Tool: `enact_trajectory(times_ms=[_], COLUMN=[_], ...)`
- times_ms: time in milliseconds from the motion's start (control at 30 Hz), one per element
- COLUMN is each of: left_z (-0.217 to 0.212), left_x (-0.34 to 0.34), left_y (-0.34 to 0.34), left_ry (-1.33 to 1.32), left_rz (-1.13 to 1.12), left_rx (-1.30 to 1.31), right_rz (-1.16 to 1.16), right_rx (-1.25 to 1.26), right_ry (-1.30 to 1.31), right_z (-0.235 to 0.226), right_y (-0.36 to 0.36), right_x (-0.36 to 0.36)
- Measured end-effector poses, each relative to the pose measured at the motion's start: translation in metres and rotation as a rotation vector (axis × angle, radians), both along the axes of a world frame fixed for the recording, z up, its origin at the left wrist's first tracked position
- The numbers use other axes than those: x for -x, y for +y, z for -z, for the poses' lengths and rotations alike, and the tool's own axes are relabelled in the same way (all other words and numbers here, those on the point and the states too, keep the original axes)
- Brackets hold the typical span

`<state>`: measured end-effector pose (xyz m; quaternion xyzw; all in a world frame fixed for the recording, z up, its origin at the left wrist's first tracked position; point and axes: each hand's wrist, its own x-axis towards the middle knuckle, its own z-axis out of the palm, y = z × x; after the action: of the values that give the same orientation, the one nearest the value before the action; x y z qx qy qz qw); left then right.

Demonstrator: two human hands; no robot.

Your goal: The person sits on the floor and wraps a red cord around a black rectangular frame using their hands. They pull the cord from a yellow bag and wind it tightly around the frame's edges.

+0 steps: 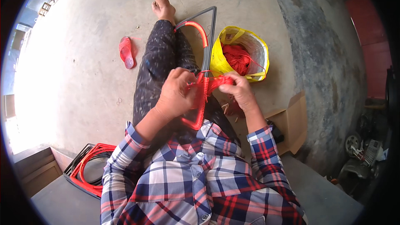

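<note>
A black angular frame (pixel 214 23), partly wrapped in red cord, lies across my legs. Close red windings (pixel 199 116) cover its near end, and another wrapped stretch (pixel 196 25) curves near its far end. My right hand (pixel 241 93) is closed on a bunch of red cord (pixel 217 82) just right of the frame. On the other side, my left hand (pixel 177 91) has its fingers curled together at the wrapped bar, with red strands at the fingertips. Its fingers partly hide what they pinch. A strand runs over the frame between both hands.
A yellow bag (pixel 223 60) with a heap of red cord (pixel 237 58) stands right of my legs. Nearer sits an open cardboard box (pixel 295 121). A red slipper (pixel 126 53) lies left on the concrete floor. Red and black frames (pixel 85 166) rest beside me at lower left.
</note>
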<state>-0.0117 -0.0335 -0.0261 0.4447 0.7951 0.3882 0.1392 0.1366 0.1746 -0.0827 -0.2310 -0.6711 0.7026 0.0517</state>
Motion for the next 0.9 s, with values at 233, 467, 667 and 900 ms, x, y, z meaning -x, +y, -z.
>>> enact_trajectory(times_ms=[233,467,667,900], left_z=[-0.022,-0.008,-0.012,-0.009], left_x=[-0.001,-0.012,-0.014,-0.017], left_y=[0.037,0.051,0.050,0.052], left_ry=[0.174,0.287,0.375,0.335], left_rz=[0.050,0.063,0.017,-0.007], left_rx=[-0.149,-0.004,0.007,-0.111], right_rz=[0.215,0.064,0.028,0.095], right_rx=[-0.007,-0.475,-0.593,-0.086], right_ry=[0.221,0.195,0.144,0.160], right_z=[-0.031,-0.054,-0.065,-0.051], right_y=[-0.009,0.005,0.017,-0.004], right_x=[0.002,-0.007,-0.020,-0.012])
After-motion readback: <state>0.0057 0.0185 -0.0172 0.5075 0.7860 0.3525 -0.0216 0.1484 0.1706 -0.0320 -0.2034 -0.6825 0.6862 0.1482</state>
